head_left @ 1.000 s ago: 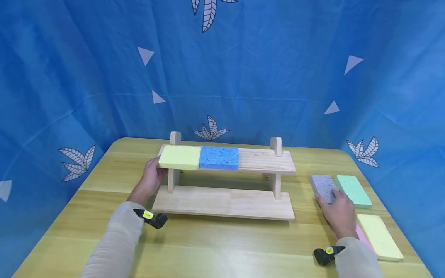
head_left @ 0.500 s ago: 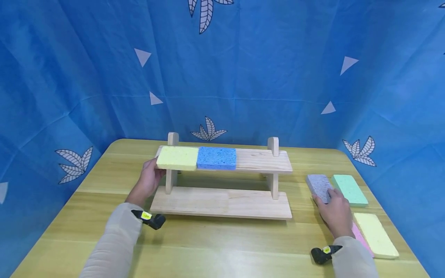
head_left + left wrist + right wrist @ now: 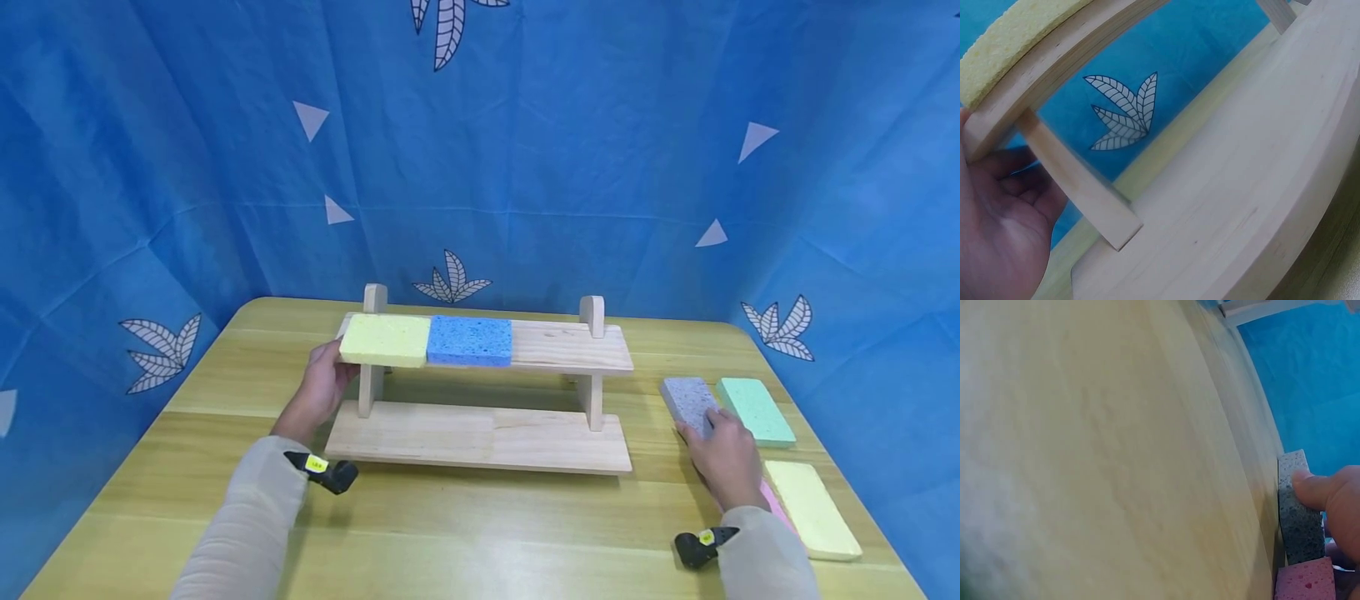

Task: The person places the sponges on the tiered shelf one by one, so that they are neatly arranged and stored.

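Note:
A two-tier wooden shelf (image 3: 480, 437) stands on the table. On the left of its upper board lies a yellow sponge (image 3: 386, 339), side by side with a blue sponge (image 3: 470, 341). My left hand (image 3: 321, 388) grips the left end of the upper board; in the left wrist view its fingers curl beneath the board (image 3: 1054, 72). Over at the right, my right hand (image 3: 724, 458) pinches a grey sponge (image 3: 686, 402) lying on the table. The right wrist view has the thumb on the grey sponge's side, near a pink sponge (image 3: 1305, 581). The right hand partly covers both sponges.
Right of the grey sponge lies a mint green sponge (image 3: 756, 411). A pale yellow sponge (image 3: 813, 510) is nearer the front, beside the pink one. Blue patterned cloth (image 3: 525, 167) hangs behind and at the sides of the wooden table (image 3: 465, 533).

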Available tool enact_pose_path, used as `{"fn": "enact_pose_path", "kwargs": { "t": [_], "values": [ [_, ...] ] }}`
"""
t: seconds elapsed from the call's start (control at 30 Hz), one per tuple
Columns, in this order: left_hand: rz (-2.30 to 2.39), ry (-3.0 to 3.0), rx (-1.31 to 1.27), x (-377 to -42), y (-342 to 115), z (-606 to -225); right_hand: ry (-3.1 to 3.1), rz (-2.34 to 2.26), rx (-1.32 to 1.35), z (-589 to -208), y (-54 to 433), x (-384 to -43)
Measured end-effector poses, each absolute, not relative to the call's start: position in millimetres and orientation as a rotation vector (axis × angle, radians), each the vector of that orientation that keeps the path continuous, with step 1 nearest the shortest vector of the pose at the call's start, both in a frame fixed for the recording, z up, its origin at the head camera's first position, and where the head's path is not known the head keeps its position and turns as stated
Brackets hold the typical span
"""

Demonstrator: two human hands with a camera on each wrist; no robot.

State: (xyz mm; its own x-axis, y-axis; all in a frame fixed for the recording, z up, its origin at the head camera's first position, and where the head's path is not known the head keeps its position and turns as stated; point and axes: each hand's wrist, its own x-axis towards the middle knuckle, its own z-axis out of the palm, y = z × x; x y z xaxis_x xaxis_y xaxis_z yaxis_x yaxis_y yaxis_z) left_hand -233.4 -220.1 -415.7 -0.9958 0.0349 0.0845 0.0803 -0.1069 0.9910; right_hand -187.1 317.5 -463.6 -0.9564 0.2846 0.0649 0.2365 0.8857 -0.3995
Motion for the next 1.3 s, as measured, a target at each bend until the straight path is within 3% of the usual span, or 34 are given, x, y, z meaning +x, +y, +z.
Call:
{"fn": "enact_pose_path", "kwargs": {
  "t": [0.73,1.3],
  "values": [
    [-2.324,-2.051,-0.143,-234,-220,-415,-2.944,0.796,-0.396,-455,318,-187],
    [-2.347,-2.019,-0.168,-234,-219,-415,-2.85,0.811,-0.182,-422,314,-183]
  ]
}}
